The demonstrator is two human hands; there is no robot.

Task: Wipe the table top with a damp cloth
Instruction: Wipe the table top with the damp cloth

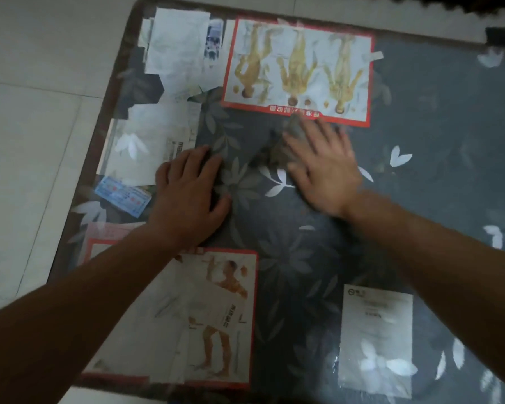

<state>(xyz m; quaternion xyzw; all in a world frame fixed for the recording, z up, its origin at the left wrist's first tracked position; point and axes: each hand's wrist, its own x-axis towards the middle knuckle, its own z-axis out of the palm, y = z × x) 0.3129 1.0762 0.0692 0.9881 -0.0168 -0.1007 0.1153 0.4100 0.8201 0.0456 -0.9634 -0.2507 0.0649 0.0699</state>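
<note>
Right hand (321, 164), fingers spread flat, presses the grey cloth (296, 129) onto the table top (420, 126) just below the red-bordered chart (298, 68); left hand (190, 185) lies flat and empty, below-left of the chart; even, overlapping strokes would likely serve best.

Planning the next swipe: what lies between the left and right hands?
Head view: bare flower-patterned table top between left hand and right hand, apart from the cloth edge poking from under the right hand.
</note>
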